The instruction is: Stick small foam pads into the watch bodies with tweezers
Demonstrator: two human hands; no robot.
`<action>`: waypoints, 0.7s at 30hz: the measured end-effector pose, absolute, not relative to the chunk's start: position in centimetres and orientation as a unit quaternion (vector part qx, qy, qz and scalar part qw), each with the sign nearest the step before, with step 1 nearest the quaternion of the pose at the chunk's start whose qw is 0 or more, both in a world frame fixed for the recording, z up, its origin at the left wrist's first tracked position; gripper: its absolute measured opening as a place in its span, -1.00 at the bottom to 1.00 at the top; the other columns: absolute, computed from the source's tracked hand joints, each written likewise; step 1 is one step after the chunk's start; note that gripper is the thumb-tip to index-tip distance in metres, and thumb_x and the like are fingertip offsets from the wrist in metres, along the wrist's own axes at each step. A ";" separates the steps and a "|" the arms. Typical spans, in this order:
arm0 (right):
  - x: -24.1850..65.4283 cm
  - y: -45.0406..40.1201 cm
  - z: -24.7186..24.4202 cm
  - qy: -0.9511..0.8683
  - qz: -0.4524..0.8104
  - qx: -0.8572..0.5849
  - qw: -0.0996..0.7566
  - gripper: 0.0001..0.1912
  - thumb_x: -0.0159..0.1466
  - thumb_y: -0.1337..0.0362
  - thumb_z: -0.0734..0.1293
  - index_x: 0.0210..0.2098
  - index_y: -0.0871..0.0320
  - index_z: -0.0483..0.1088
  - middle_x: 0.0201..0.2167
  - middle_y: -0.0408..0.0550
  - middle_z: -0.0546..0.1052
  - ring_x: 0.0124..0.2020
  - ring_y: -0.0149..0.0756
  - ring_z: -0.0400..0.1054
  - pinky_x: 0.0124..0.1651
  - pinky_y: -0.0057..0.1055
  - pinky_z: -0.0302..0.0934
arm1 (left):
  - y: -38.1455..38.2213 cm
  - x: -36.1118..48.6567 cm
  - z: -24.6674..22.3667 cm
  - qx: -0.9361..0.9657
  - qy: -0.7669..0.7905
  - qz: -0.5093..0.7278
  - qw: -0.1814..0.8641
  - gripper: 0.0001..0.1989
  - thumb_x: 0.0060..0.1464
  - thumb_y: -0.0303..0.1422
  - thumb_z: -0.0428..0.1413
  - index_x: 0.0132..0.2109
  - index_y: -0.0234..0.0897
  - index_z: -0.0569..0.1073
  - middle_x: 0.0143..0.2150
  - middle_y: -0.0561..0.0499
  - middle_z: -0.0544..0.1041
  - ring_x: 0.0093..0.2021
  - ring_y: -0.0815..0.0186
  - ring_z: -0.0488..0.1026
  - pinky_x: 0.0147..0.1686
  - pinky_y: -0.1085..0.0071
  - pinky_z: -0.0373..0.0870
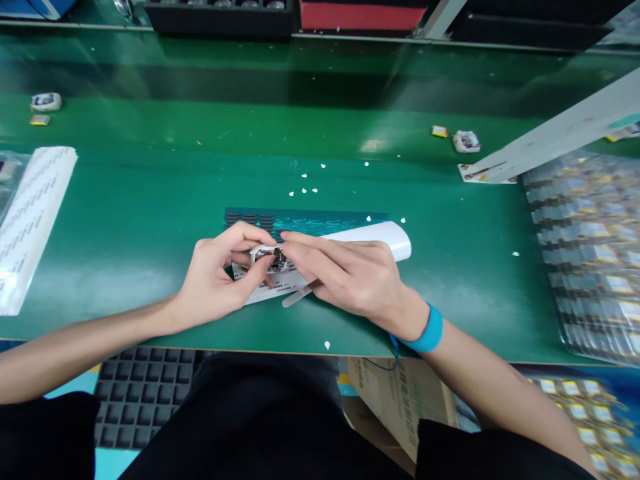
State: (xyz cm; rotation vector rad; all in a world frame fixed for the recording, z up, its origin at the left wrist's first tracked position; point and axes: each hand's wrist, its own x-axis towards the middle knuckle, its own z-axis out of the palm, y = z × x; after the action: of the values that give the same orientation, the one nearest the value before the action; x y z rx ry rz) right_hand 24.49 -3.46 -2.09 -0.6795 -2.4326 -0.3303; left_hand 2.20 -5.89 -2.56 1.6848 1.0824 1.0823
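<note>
Between the thumb and fingers of my left hand [227, 270] is a small white open housing [261, 252] with a circuit and fine parts inside. My right hand [350, 270] has its fingers closed together, their tips touching the housing's right side; what they pinch is hidden. A translucent flat stick [299, 295] sticks out from beneath the right hand; I cannot tell whether it is gripped or lying there. Below both hands lies a curled white printed sheet [393, 239], over a dark-slotted teal mat [330, 219].
Small white scraps [304, 191] dot the green bench [150, 200]. White housings and yellow battery cells [439, 131] lie at the back on both sides. Printed strips [37, 220] lie left. A clear tray of parts [595, 267] and a white post [550, 127] stand right.
</note>
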 end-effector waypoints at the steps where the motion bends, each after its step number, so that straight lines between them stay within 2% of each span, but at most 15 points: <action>1: 24.5 -3.4 -2.2 -0.913 -0.122 -0.255 0.292 -0.71 0.43 0.51 0.23 -0.05 0.19 0.57 -0.02 -0.08 0.71 -0.36 -0.43 0.62 -0.46 -0.54 0.34 | -5.9 2.2 -2.6 0.673 0.431 0.432 0.418 -0.89 0.23 -0.52 0.21 -0.11 -0.33 0.48 -0.38 0.10 0.64 -0.48 0.38 0.67 -0.43 0.67 0.58; 5: 24.5 -3.4 -2.4 -0.918 -0.101 -0.254 0.288 -0.66 0.42 0.54 0.18 -0.07 0.20 0.57 -0.04 -0.07 0.72 -0.36 -0.42 0.61 -0.46 -0.53 0.34 | -5.9 2.1 -2.6 0.674 0.434 0.429 0.417 -0.90 0.23 -0.52 0.21 -0.11 -0.31 0.49 -0.38 0.11 0.65 -0.48 0.39 0.67 -0.44 0.67 0.58; 9: 24.5 -3.5 -2.4 -0.920 -0.087 -0.250 0.288 -0.71 0.41 0.53 0.24 -0.03 0.22 0.56 -0.01 -0.01 0.71 -0.29 -0.36 0.64 -0.42 -0.52 0.35 | -5.8 2.2 -2.5 0.654 0.436 0.431 0.444 -0.91 0.22 -0.50 0.22 -0.13 -0.32 0.49 -0.40 0.10 0.63 -0.50 0.37 0.65 -0.45 0.62 0.60; 14: 24.4 -3.3 -2.4 -0.917 -0.103 -0.248 0.295 -0.68 0.44 0.55 0.18 -0.11 0.20 0.56 -0.06 -0.09 0.73 -0.33 -0.43 0.63 -0.45 -0.55 0.33 | -5.3 2.1 -2.6 0.602 0.441 0.426 0.512 -0.92 0.22 -0.46 0.23 -0.16 -0.32 0.48 -0.38 0.08 0.63 -0.54 0.34 0.64 -0.50 0.57 0.60; 21: 24.4 -3.1 -3.0 -0.921 -0.067 -0.236 0.302 -0.66 0.42 0.57 0.19 -0.05 0.21 0.56 -0.05 -0.05 0.72 -0.28 -0.38 0.66 -0.33 -0.54 0.47 | -5.3 2.2 -2.5 0.577 0.441 0.410 0.552 -0.88 0.19 -0.44 0.24 -0.14 -0.31 0.48 -0.34 0.04 0.66 -0.53 0.28 0.66 -0.53 0.52 0.60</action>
State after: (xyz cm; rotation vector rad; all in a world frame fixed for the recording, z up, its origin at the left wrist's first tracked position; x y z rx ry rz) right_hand 24.41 -3.07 -3.04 -0.6272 -2.4429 -0.1790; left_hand 2.19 -5.28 -2.53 1.3650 1.0430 0.9698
